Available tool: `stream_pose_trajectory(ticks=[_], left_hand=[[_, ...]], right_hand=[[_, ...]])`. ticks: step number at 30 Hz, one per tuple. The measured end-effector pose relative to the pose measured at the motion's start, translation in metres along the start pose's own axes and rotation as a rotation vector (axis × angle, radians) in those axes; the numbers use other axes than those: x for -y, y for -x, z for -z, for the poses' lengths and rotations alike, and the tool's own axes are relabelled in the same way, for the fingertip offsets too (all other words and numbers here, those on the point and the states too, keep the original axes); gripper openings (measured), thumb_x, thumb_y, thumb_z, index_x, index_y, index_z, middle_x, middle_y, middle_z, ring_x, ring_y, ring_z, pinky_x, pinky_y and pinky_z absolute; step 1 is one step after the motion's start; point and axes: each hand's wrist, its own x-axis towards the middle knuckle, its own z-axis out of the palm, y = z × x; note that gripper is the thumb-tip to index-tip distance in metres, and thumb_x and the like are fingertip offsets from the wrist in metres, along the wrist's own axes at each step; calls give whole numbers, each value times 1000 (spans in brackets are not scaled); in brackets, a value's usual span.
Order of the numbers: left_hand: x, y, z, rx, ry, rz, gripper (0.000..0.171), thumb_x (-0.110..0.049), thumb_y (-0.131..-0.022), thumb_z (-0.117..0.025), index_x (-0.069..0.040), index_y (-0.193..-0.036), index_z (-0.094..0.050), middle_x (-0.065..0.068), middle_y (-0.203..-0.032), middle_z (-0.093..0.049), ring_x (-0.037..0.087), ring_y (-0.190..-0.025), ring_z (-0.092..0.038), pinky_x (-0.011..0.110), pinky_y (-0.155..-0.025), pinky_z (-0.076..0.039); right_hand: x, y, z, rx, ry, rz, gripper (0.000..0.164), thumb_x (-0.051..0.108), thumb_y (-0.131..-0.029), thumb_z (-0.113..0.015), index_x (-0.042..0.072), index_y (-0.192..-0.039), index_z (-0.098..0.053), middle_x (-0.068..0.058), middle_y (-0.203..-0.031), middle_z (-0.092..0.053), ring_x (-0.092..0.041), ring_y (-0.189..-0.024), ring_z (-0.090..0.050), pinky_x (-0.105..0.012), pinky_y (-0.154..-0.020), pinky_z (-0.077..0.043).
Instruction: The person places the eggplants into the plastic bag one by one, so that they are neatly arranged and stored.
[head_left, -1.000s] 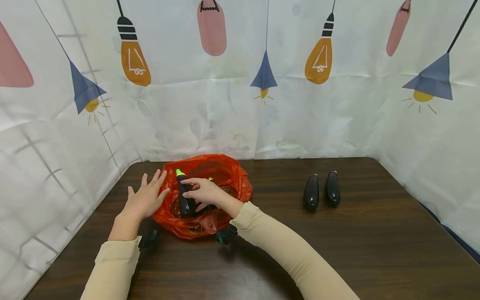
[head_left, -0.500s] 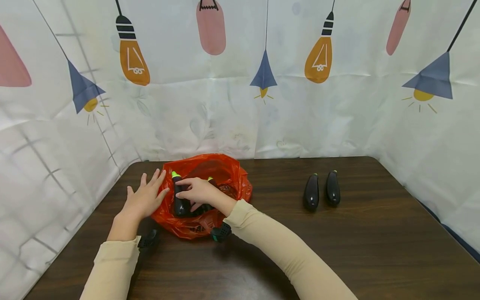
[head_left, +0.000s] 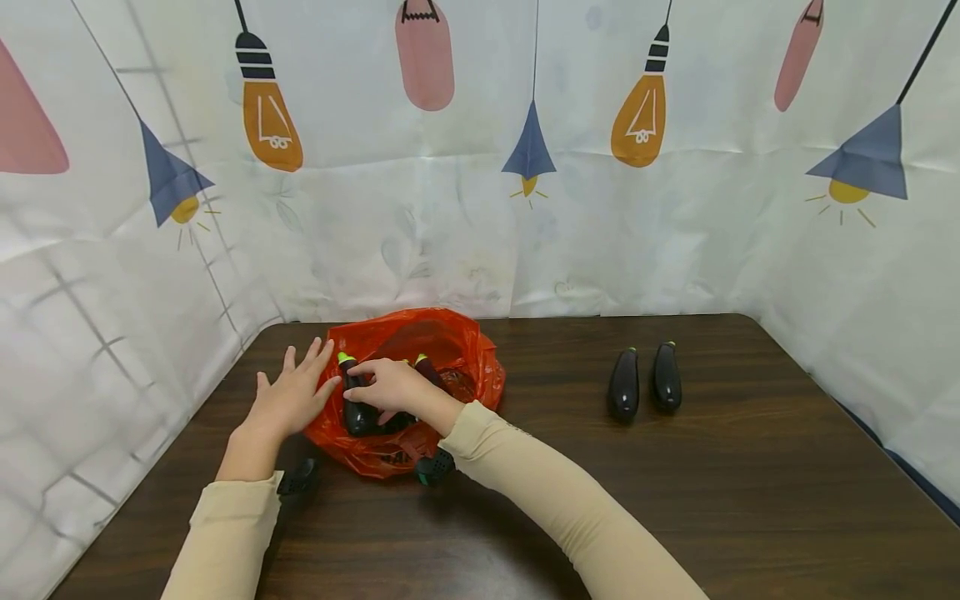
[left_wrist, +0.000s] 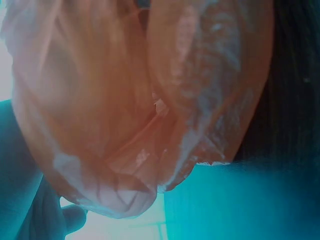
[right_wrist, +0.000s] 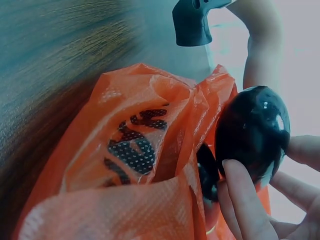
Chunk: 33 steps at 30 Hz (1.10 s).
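Observation:
An orange-red plastic bag (head_left: 405, 323) stands with its mouth wide at the left of the table. Over its left side my right hand (head_left: 401, 385) pinches a dark glossy eggplant (head_left: 362, 418) with a bright green top. The right wrist view shows thumb and fingers on both sides of this eggplant (right_wrist: 254, 132), its rounded end toward the camera. More eggplants (head_left: 429, 369) lie inside the bag, partly hidden by the hand. My left hand (head_left: 285, 404) spreads its fingers against the bag's left rim. Crinkled bag plastic (left_wrist: 100, 100) fills most of the left wrist view.
Two more eggplants, one left (head_left: 623, 385) and one right (head_left: 667, 377), lie side by side on the right half of the dark wooden table (head_left: 750, 467). A white patterned curtain (head_left: 465, 233) hangs behind and along both sides.
My right hand has moved a little left and down with the eggplant, which shifts toward the bag's left side. More of the eggplants inside shows behind it. The left hand stays in place.

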Motion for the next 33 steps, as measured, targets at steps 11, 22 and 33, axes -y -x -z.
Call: stream_pose_trajectory(ticks=[11, 22, 33], left_hand=[[1, 1, 1, 10, -5, 16, 72, -35, -107, -51, -5, -163, -18, 34, -163, -14, 62, -146, -6, 88, -100, 0], [3, 1, 5, 30, -47, 38, 71, -35, -106, -53, -4, -162, -23, 38, -146, -43, 61, -139, -31, 88, -100, -10], [-1, 2, 6, -29, -29, 0, 68, -30, -104, -57, -4, -160, -29, 34, -152, -38, 59, -143, -26, 87, -102, -6]], right_hand=[[-4, 0, -1, 47, 5, 22, 60, 34, -98, -72, 18, -153, -52, -10, -127, -66, -17, -64, -69, -30, -63, -62], [-7, 1, -1, 33, -12, 37, 62, 36, -99, -70, 18, -154, -50, -10, -137, -62, -16, -63, -69, -29, -66, -61], [-9, 2, 0, 30, 1, 60, 65, 32, -97, -73, 19, -155, -49, -10, -134, -62, -15, -66, -71, -24, -68, -59]])
